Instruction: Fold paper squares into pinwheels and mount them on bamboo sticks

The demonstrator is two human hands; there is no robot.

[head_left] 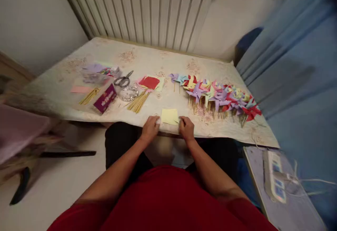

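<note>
A small yellow paper square (170, 116) lies flat at the near edge of the table (65, 94). My left hand (150, 127) rests at its left side with fingertips on the paper's left corner. My right hand (186, 127) sits at its right side, fingertips touching the right edge. Both hands pinch or press the sheet; the exact grip is hard to read. Behind it lie a stack of red paper squares (149, 82) and a bundle of thin wooden sticks (137, 102).
A row of finished paper pinwheels (221, 96) covers the table's right part. Scissors (123, 80), a ring of pins (129, 94), a purple box (105, 98), more sticks (89, 96) and a plastic bag (98, 72) lie left. A radiator (147, 10) stands behind; a power strip (273, 175) right.
</note>
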